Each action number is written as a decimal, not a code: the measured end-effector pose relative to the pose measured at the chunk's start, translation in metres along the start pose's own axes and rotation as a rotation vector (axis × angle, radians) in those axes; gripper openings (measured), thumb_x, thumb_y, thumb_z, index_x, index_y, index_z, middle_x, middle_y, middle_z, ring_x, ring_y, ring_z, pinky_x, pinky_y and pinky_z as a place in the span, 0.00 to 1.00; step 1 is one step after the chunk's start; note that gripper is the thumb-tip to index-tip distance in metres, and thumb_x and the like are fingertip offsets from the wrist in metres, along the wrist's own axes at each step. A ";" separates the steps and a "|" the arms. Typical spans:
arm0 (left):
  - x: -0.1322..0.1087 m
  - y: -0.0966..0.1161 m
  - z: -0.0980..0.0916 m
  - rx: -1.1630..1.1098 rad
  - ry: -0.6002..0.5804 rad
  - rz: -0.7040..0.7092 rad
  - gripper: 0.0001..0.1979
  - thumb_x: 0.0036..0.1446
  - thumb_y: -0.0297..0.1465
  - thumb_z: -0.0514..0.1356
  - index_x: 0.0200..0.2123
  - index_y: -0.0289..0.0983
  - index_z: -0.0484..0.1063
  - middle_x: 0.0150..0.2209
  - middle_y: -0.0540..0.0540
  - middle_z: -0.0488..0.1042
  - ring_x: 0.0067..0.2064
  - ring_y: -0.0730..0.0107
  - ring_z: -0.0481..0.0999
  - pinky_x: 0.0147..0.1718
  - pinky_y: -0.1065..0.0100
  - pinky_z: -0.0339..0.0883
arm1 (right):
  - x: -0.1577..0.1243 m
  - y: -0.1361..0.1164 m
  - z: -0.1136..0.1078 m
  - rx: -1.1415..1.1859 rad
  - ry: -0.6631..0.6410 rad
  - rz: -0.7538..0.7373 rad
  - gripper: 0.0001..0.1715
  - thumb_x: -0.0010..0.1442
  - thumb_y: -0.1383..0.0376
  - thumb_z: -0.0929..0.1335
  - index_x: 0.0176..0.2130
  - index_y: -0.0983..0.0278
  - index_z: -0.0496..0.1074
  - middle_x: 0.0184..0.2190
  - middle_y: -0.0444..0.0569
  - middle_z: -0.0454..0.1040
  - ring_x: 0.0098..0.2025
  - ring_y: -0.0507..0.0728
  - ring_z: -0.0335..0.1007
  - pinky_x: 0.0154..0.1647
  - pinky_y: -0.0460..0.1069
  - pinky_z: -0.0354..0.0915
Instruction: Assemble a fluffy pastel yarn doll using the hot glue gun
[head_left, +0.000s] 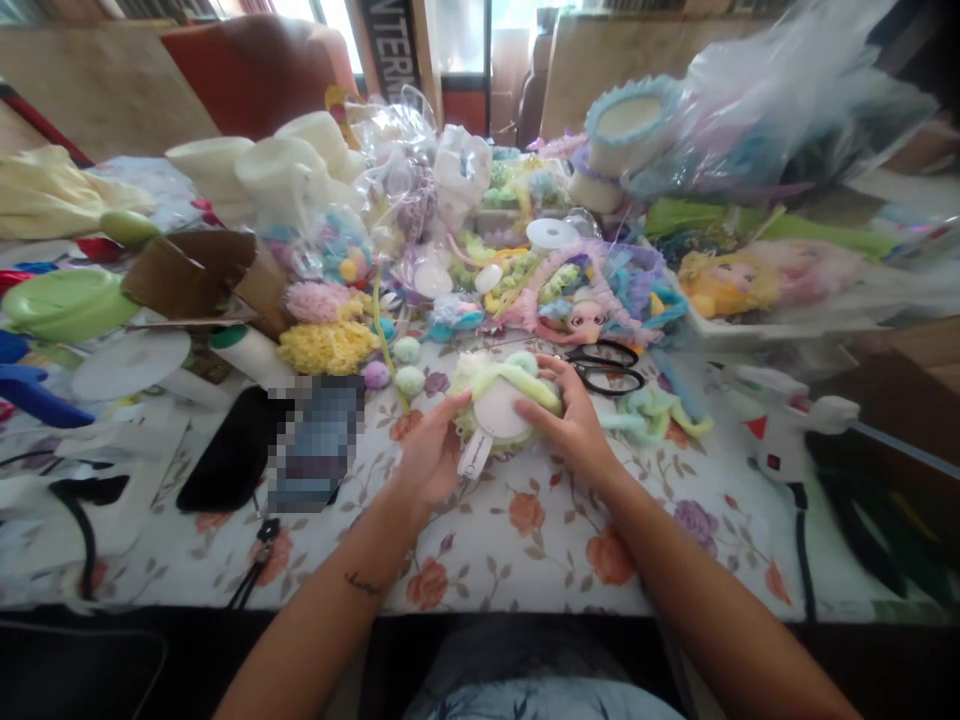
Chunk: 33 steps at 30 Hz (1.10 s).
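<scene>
A: Begin where?

B: At left, with a brown cardboard box (154, 275); nearer the front edge, note a black phone (229, 450) lying flat on the flowered cloth (487, 555). Further right, note a yellow fluffy bundle (330, 347) and small pom-poms (409, 380).

A: And at centre?

B: See a round plush piece (466, 432), positioned just above the cloth or resting on it; impossible to tell which at this blur. Grasped along its left edge by the left hand (429, 455); gripped at upper right by the right hand (576, 420), with thumb pressed on the white disc (495, 410).

A: How far advanced?

B: Judge as partly made up: already edged with pale green trim (506, 374) across the top, but bare over the disc's middle. Note also a paper tag (475, 455), hanging low at left.

A: And beyond, to the right?

B: Find black-handled scissors (609, 384), lying free, then loose green strands (651, 418), not joined to anything held; lastly, a white glue gun (787, 412).
</scene>
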<state>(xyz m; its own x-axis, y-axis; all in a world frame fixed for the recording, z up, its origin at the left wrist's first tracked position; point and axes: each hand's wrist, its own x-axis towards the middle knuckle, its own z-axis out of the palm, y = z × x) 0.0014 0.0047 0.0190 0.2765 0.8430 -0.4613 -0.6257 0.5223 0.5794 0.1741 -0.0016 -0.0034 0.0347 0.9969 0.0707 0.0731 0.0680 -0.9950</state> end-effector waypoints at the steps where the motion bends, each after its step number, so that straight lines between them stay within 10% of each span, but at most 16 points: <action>1: 0.000 -0.001 0.001 0.001 -0.004 -0.019 0.16 0.64 0.28 0.56 0.51 0.30 0.75 0.34 0.43 0.84 0.37 0.61 0.84 0.38 0.65 0.80 | 0.001 0.000 -0.002 0.039 -0.019 0.049 0.40 0.52 0.50 0.76 0.59 0.58 0.63 0.56 0.54 0.71 0.56 0.65 0.70 0.57 0.59 0.68; 22: 0.008 -0.002 -0.010 0.176 -0.096 0.084 0.11 0.57 0.34 0.66 0.41 0.34 0.80 0.38 0.44 0.84 0.47 0.58 0.82 0.48 0.65 0.76 | -0.001 -0.005 -0.006 0.135 0.053 0.137 0.36 0.44 0.54 0.80 0.51 0.57 0.72 0.44 0.47 0.75 0.43 0.59 0.74 0.45 0.54 0.72; 33: 0.006 -0.005 -0.011 0.451 -0.087 0.237 0.17 0.55 0.43 0.68 0.38 0.34 0.79 0.30 0.45 0.81 0.34 0.67 0.80 0.31 0.71 0.71 | -0.001 -0.007 -0.005 0.167 0.084 0.161 0.35 0.44 0.54 0.79 0.50 0.59 0.72 0.43 0.48 0.77 0.43 0.60 0.75 0.44 0.55 0.72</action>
<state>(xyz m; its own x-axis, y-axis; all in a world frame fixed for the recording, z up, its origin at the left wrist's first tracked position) -0.0021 0.0060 0.0058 0.2369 0.9425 -0.2358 -0.3069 0.3028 0.9023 0.1781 -0.0037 0.0037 0.1163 0.9890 -0.0911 -0.1053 -0.0790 -0.9913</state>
